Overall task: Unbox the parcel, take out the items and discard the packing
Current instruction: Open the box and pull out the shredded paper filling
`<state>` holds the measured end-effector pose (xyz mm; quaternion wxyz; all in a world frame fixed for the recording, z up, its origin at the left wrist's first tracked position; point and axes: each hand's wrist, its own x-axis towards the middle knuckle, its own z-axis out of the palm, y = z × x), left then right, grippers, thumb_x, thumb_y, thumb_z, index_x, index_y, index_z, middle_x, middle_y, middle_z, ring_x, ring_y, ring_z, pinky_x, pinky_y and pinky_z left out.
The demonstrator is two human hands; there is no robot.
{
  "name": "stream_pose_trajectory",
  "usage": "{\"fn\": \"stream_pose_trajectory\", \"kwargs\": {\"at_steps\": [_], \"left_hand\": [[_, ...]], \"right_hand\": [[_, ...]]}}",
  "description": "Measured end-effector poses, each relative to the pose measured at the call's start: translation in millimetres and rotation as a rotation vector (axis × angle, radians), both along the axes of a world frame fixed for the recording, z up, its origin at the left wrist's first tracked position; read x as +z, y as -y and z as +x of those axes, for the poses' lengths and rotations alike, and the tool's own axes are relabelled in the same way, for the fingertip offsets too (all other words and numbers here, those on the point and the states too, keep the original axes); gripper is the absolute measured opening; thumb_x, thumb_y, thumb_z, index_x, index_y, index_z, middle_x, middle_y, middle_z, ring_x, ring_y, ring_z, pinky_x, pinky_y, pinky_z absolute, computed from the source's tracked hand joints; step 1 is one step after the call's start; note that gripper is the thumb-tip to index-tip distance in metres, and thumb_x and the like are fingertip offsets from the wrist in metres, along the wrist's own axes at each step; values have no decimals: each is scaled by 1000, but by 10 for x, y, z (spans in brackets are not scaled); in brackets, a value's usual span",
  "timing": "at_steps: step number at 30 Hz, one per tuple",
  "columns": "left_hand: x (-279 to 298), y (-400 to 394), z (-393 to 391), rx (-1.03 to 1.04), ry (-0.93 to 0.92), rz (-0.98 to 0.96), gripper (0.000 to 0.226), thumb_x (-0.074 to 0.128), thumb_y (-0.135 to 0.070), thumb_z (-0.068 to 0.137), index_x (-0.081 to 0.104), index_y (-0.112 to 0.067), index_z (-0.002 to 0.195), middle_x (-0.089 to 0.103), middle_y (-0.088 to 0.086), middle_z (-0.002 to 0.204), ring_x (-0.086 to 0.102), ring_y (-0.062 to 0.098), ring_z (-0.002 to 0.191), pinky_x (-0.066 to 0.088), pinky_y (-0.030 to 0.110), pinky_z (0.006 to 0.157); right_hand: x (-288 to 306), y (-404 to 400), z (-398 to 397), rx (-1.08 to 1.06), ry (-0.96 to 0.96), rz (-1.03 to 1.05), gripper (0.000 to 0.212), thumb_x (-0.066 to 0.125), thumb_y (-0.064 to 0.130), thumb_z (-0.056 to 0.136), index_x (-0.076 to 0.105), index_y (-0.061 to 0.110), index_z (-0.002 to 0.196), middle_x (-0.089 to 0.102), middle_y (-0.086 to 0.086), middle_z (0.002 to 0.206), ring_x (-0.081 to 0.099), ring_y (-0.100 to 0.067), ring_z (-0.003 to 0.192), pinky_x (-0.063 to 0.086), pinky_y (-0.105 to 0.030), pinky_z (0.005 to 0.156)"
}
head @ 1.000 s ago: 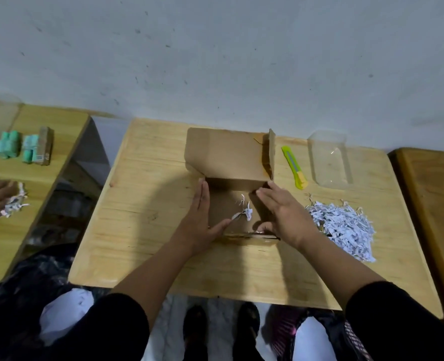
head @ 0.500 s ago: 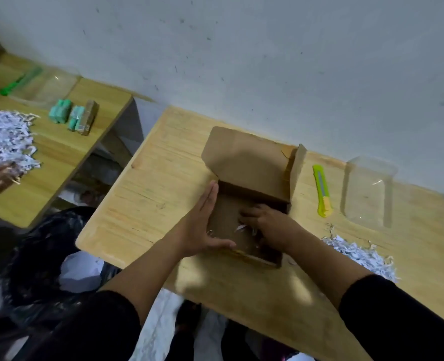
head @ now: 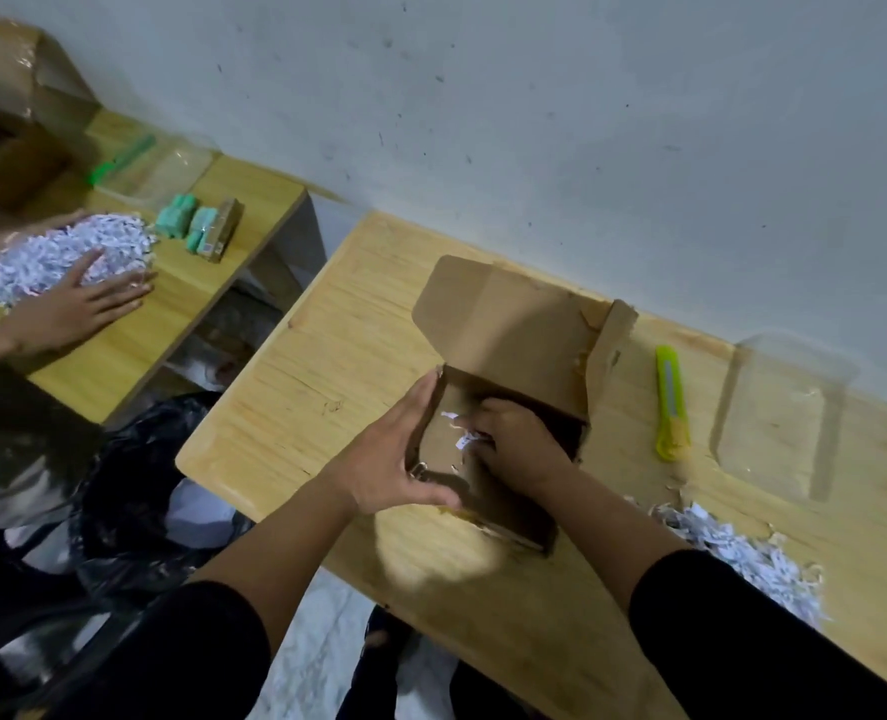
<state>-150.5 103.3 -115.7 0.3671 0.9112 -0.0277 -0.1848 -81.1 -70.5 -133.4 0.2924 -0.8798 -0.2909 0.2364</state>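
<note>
An open brown cardboard box (head: pixel 514 330) lies on the wooden table (head: pixel 327 366), its lid folded back toward the wall. My left hand (head: pixel 394 459) presses flat against the box's left wall, thumb along the near edge. My right hand (head: pixel 514 444) is inside the box, fingers curled round a few white paper shreds (head: pixel 464 439). A pile of white shredded paper (head: pixel 742 558) lies on the table to the right of my right arm.
A yellow utility knife (head: pixel 671 402) and a clear plastic container (head: pixel 779 418) lie right of the box. A black bin bag (head: pixel 134 491) hangs between the tables. At the left table another person's hand (head: pixel 77 304) rests on shredded paper beside green packets (head: pixel 191 223).
My right hand went from the box's right wall down into the box and closed on the shreds. My head turned left, bringing the neighbouring table and bin bag further into view.
</note>
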Motion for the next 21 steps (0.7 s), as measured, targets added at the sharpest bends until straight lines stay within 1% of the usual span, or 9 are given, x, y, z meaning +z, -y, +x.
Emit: {"fn": "stream_pose_trajectory", "kwargs": {"at_steps": [3,5,7,9,12,14,16,18,21], "left_hand": [[9,-1,-22,31,-36,7,134,77,-63,52,-18,-37,143,-3,-19,154,2,-3,139,11,19,112],[20,5,-23,42,-52,0,135,78,-62,52,-17,-36,144,-1,-16,155,4,-2,138,12,21,112],[28,12,-17,50,-64,-9,135,79,-60,52,-17,-36,144,1,-17,154,5,-3,137,14,21,111],[24,10,-12,61,-78,-23,135,80,-59,53,-18,-39,143,4,-18,153,7,-3,137,16,20,111],[7,2,-17,76,-82,-31,134,80,-58,53,-18,-39,143,4,-16,155,7,-3,138,16,19,110],[8,6,-23,71,-74,-20,134,80,-58,54,-18,-38,143,1,-15,156,5,-4,138,15,18,110],[13,6,-24,72,-76,-20,133,79,-58,55,-18,-37,144,0,-15,156,5,-3,138,14,19,111],[13,3,-31,74,-81,-22,133,79,-58,56,-19,-37,143,0,-16,155,5,-2,138,14,19,111],[20,6,-56,80,-84,-30,133,80,-55,57,-20,-38,143,-4,-24,148,1,-7,135,10,15,109]], "right_hand": [[0,5,-34,150,28,-16,43,68,21,80,60,19,122,56,-7,128,45,-26,118,39,-40,101],[12,-16,-38,240,30,1,41,69,24,79,63,22,119,55,-1,133,42,-22,125,38,-39,104],[1,-68,-42,352,81,51,33,69,20,78,68,21,111,61,-4,126,50,-24,120,40,-44,103],[-84,-115,-67,399,135,108,25,67,17,76,73,18,100,68,-7,111,60,-30,106,47,-48,95],[-160,-175,-115,410,188,130,18,62,25,78,76,17,86,72,-6,93,64,-33,91,52,-44,84],[-171,-190,-147,410,209,131,21,60,31,80,76,18,80,72,-2,89,62,-30,91,51,-41,81],[-192,-205,-142,378,230,158,24,59,32,81,76,17,75,72,0,85,59,-23,91,49,-33,80],[-234,-215,-112,284,219,142,21,59,24,82,75,12,76,73,-4,85,59,-23,92,49,-30,80],[-223,-195,-73,109,155,93,15,60,11,82,74,6,83,72,-11,94,62,-33,95,53,-40,84]]}}
